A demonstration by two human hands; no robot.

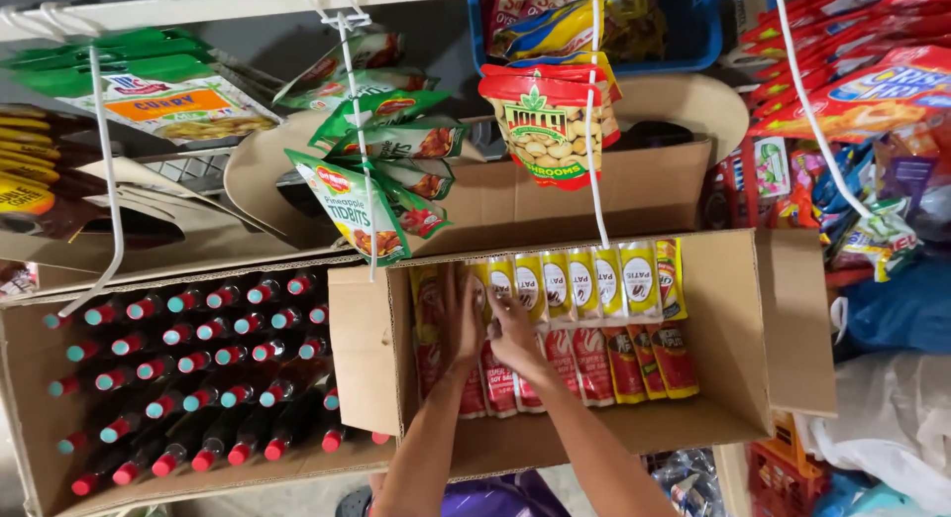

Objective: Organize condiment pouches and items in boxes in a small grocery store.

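Right now your left hand lies flat, fingers together and pointing away from you, pressed on the leftmost yellow-and-red sachets that stand in a row inside the open cardboard box. Just beside it, your right hand rests with fingers curled over the tops of the next sachets in the row; whether it actually pinches one, you cannot tell. Both forearms come up from the bottom edge and cross the box's near flap. Rightward from your right hand the row of sachets runs on, yellow tops away from you and red bottoms toward you, leaving bare cardboard at the box's far right. To the left of your left hand, touching this box, sits a second carton packed with dark bottles with red and teal caps. Beyond your fingertips, green pouches and a red mushroom pouch hang on white strips.
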